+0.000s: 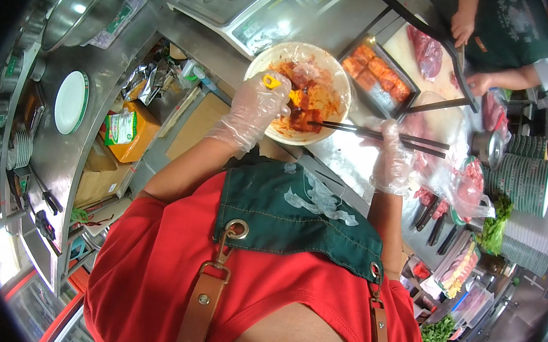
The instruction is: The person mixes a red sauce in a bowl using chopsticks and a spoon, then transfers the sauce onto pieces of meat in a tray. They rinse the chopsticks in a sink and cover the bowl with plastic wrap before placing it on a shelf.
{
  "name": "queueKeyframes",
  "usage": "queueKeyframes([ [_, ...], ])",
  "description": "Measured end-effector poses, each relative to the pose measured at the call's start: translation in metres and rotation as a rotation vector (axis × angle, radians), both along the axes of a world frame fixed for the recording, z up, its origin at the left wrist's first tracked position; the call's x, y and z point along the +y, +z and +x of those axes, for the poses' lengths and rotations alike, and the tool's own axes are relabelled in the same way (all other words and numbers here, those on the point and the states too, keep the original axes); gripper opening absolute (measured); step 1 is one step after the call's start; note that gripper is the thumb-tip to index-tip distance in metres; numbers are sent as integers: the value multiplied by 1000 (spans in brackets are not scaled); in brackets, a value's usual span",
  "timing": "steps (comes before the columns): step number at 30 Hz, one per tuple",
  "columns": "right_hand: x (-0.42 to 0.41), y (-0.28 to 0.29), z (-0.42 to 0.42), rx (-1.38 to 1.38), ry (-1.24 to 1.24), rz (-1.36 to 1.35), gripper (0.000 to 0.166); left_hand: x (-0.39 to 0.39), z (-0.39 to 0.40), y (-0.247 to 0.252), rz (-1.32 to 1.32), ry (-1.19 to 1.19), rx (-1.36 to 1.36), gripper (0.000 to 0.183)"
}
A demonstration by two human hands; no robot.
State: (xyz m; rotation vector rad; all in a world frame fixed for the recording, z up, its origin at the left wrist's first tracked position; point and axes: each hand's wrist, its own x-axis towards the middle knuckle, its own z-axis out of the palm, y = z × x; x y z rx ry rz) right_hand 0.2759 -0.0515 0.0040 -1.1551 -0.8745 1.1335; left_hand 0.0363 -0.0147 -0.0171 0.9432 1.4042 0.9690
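My left hand (261, 104), in a clear plastic glove, grips a yellow-handled brush (279, 85) over a white bowl (261, 61). Red-brown sauce coats the bowl's inside, with sauced pieces of meat (308, 119) at its near side. In my right hand (392, 156), also gloved, are dark chopsticks (407, 141); their tips reach the sauced pieces. Behind the bowl, to the right, a rectangular tray (413, 98) holds several orange-red coated blocks (377, 69) in rows. It has a tall black handle or frame (441, 37).
A co-worker's hands (467, 46) work with a knife beside raw meat (424, 51) on a cutting board (398, 44). A scale (265, 15) stands behind the bowl. Knives (436, 225), bagged meat and stacked plates (518, 181) are at right; a white plate (70, 102) lies left.
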Motion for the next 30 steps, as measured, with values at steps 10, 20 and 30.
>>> queueKeyframes([
  [10, 2, 2, 14, 0, 111, 79, 19, 2, -2, -1, 83, -139, 302, 33],
  [20, 3, 11, 18, -410, 359, 199, 19, 5, -6, 11, 42, 128, 4, 23],
  [30, -7, 28, 4, -650, 511, 241, 17, 1, 11, 4, -104, -57, -94, 25],
])
